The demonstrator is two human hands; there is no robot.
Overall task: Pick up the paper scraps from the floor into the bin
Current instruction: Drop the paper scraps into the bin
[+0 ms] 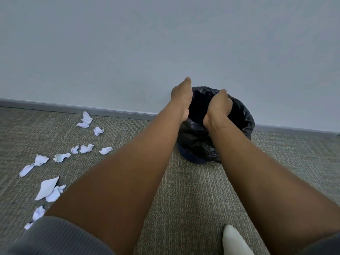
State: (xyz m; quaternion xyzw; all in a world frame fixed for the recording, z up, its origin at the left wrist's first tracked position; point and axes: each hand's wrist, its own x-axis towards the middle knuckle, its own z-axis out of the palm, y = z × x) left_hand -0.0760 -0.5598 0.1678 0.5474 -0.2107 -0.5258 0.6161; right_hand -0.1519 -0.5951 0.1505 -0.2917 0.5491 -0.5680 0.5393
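Observation:
A dark blue bin lined with a black plastic bag (pixel 244 124) stands on the carpet against the wall. Both my forearms reach out over it. My left hand (pixel 182 97) hangs edge-on over the bin's left rim, and my right hand (pixel 219 107) is bent down over its mouth. The fingers of both hands point down into the dark opening and are hidden, so I cannot see whether they hold paper. Several white paper scraps (pixel 47 188) lie scattered on the carpet to the left, from near the baseboard (pixel 85 118) down to my left sleeve.
Grey-green carpet (pixel 193 199) covers the floor, and a pale wall with a grey baseboard (pixel 55 107) runs behind the bin. A white sock-covered foot (pixel 235 240) shows at the bottom, between my arms. Grey sleeves sit at both lower corners.

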